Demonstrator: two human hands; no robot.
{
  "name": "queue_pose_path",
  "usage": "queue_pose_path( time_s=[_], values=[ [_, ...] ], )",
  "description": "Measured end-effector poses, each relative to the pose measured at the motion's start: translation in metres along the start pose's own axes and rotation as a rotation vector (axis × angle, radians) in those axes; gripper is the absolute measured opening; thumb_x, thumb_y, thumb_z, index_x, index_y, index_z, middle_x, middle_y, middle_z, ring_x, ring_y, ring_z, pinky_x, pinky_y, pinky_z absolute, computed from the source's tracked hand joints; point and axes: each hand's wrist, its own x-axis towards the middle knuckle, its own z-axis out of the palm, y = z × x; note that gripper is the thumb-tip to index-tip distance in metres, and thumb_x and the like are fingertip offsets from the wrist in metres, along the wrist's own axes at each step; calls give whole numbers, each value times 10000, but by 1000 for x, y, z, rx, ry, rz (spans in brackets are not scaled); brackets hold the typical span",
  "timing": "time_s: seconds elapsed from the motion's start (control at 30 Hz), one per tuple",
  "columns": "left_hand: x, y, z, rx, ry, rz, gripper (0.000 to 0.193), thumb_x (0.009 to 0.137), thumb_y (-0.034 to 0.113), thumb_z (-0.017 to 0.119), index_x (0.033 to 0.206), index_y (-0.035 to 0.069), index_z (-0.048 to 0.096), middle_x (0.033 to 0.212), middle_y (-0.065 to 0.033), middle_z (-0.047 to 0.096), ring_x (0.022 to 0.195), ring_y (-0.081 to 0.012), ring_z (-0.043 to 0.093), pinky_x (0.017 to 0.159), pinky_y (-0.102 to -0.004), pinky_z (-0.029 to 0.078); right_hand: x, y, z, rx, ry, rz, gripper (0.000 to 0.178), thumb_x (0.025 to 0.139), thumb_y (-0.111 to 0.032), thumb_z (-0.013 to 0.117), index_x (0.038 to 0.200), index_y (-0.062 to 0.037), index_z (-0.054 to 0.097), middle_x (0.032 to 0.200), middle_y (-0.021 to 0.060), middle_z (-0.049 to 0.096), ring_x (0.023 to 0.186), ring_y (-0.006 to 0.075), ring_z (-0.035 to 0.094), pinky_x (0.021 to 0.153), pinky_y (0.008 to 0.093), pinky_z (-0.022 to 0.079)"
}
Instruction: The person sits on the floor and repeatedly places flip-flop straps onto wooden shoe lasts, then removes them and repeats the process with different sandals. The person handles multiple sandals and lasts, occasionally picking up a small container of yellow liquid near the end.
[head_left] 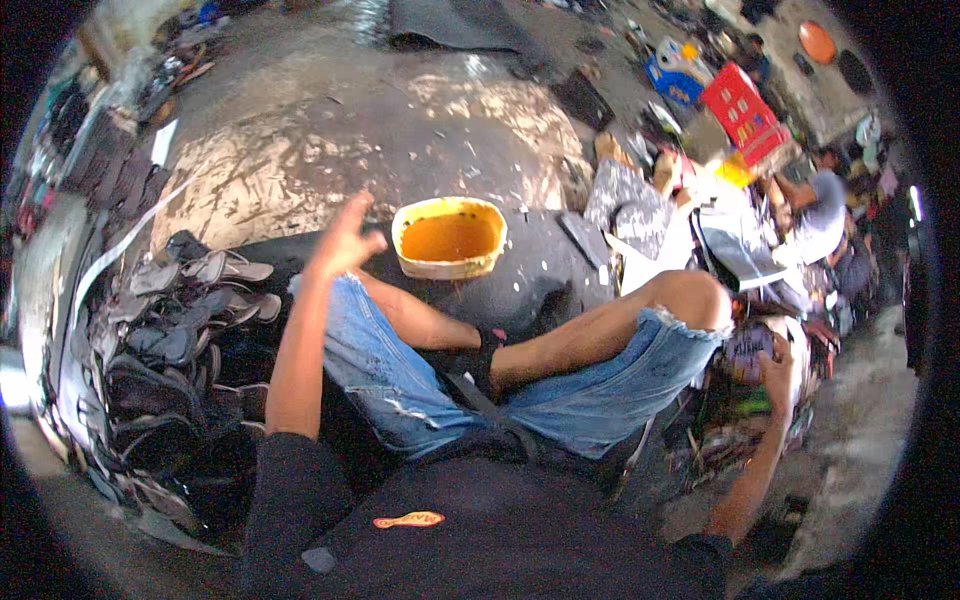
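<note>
My left hand [345,240] is raised above my left knee, its thumb and fingers apart with nothing in them. Just right of it, a yellow tub [450,268] with a rough pale rim stands on a dark sheet [540,270]; it holds an amber-brown substance. My right hand [776,372] is far out to the right, beyond my bent knee. It lies against a dark printed item [748,355] in a cluttered pile. Blur and clutter hide whether its fingers grip anything.
Stacked grey and black sandal-like pieces [180,340] lie to my left. A stained board [330,130] spreads ahead. At the right are a red crate [742,112], a blue box [675,75], loose sheets [635,205] and another person [815,210].
</note>
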Motion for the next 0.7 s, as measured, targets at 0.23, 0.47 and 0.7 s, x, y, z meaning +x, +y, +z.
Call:
queue_pose_path(
  time_s=[0.23, 0.47, 0.7],
  values=[
    [-109, -23, -81, -839, 958, -82, 368, 1077, 195, 594, 1358, -41, 572, 1282, -207, 677, 1227, -280, 654, 1048, -375, 547, -32, 18, -35, -70, 67, 223, 470, 1012, -228, 711, 1397, 5, 577, 1067, 69, 739, 879, 112, 674, 743, 273, 552],
    [-127, -140, -31, -652, 617, -542, 352, 1065, 177, 597, 1349, -31, 588, 1267, -188, 682, 1203, -266, 654, 1030, -373, 545, -32, -72, 118, -73, -386, -69, 520, 885, -129, 802, 1378, -76, 646, 1131, 200, 766, 1043, 287, 755, 876, 414, 604],
    [-119, -126, -50, -477, 514, -562, 338, 1054, 159, 601, 1340, -21, 605, 1251, -169, 687, 1179, -253, 655, 1012, -370, 544, 21, -75, 242, -68, -662, -244, 489, 878, -246, 748, 1345, -115, 683, 1038, 146, 785, 966, 326, 764, 868, 443, 593]
  ],
)
